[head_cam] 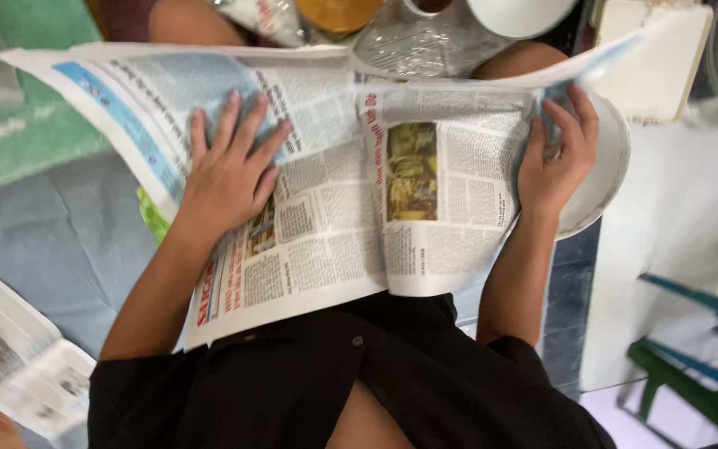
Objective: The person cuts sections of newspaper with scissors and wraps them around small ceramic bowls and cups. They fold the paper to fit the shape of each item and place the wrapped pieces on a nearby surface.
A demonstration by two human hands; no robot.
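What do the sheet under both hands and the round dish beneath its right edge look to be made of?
Newspaper: thin matte newsprint, by its creases, folds and dense print. Plate: white with a smooth, faintly glossy rim, probably ceramic or melamine; the look leaves it open. The left hand lies flat on the paper; the right hand grips its edge.

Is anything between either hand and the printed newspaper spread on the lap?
Nothing visible. The left hand lies flat on the printed newspaper; the right hand grips its edge over a white round plate.
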